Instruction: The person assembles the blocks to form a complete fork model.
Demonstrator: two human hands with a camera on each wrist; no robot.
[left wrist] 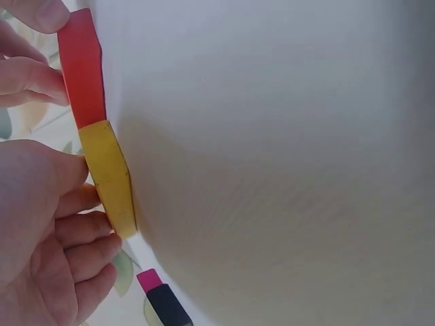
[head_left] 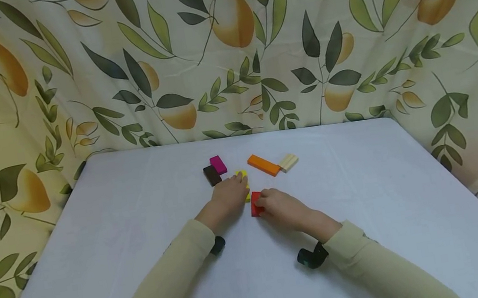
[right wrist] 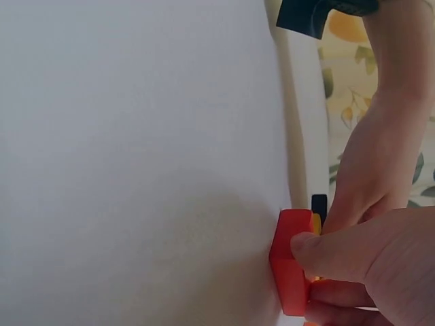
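My left hand (head_left: 227, 195) holds a yellow block (left wrist: 109, 178) by its sides, thumb at one part of the edge and fingers further along. In my right hand (head_left: 284, 208) is a red block (right wrist: 293, 288), the thumb pressed on its face and the fingers behind it. The red and yellow blocks meet end to end in the left wrist view, making one slightly bent line. From the head view, the left hand covers much of the yellow block.
Beyond the left hand, a dark block (head_left: 212, 176) touches a magenta block (head_left: 218, 165). An orange block (head_left: 263, 165) meets a cream ridged block (head_left: 289, 162) further right. All lie on a white-covered table (head_left: 362, 166) before a leaf-and-fruit patterned curtain (head_left: 231, 93).
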